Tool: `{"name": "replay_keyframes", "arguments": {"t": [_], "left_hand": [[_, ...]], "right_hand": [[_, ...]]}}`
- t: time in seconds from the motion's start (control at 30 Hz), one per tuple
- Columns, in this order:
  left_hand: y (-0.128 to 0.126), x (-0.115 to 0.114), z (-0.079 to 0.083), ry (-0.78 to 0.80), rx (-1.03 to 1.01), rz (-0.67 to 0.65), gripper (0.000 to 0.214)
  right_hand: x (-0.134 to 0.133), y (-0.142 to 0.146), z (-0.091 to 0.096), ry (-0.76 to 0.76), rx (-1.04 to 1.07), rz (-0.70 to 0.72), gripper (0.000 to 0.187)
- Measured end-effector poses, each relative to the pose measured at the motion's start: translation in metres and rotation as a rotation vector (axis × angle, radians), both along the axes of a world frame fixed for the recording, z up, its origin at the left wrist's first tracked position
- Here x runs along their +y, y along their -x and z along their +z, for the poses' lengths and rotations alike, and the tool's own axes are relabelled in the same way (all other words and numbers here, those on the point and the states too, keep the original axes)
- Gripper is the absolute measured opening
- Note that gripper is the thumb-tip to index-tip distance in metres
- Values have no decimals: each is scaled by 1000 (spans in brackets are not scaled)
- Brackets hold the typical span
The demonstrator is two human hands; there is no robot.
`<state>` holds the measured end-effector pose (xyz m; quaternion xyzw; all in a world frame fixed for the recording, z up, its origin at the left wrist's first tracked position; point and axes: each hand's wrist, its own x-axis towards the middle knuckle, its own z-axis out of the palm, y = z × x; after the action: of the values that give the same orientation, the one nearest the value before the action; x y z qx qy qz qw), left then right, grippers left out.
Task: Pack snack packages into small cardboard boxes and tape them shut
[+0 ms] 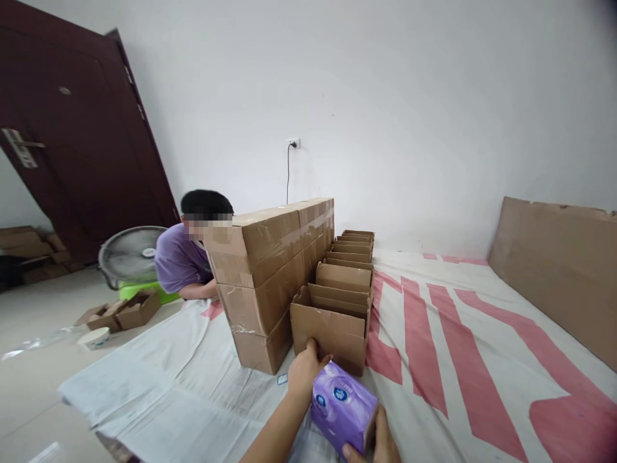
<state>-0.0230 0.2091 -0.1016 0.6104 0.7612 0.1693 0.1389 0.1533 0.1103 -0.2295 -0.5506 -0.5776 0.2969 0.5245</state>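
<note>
A purple tissue pack (pixel 343 406) sits low in the middle of the view, held between both my hands. My left hand (pixel 303 373) grips its left end with fingers curled near the front wall of the nearest open cardboard box (pixel 329 332). My right hand (pixel 378 438) cups the pack from below and the right, thumb under its lower corner. A row of several open boxes (pixel 351 252) runs back toward the wall behind that nearest box.
Sealed cartons (pixel 270 270) are stacked three high left of the open boxes. A person in a purple shirt (pixel 180 260) crouches behind them, by a floor fan (pixel 129 255). A flat cardboard sheet (pixel 554 270) leans at right. A white and red cloth (pixel 457 360) covers the floor.
</note>
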Motion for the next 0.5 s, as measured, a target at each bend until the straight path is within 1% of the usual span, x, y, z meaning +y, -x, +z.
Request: {"name": "replay_keyframes", "arguments": {"t": [0.1,0.2,0.27,0.33,0.4,0.43,0.47,0.5], "left_hand": [[-1,2,-2,-13,-98,0,29],[4,0,-1,-20,-247,-43,26],[12,-8,1,-6,-362,-98,39],[20,-21,3,-4,-508,-212,50],[27,-37,5,23,-695,-392,54],[29,-45,6,48,-781,-473,66],[31,-52,6,73,-846,-527,83],[31,-57,6,95,-884,-545,96]], "right_hand": [[2,-2,1,-14,47,8,87],[7,-4,0,-46,123,51,85],[11,-4,-2,-46,155,80,84],[13,-4,-4,-42,164,76,81],[14,-2,-6,-60,172,66,79],[14,-1,-7,-77,182,71,79],[15,0,-7,-95,193,79,80],[15,1,-8,-110,203,89,82]]}}
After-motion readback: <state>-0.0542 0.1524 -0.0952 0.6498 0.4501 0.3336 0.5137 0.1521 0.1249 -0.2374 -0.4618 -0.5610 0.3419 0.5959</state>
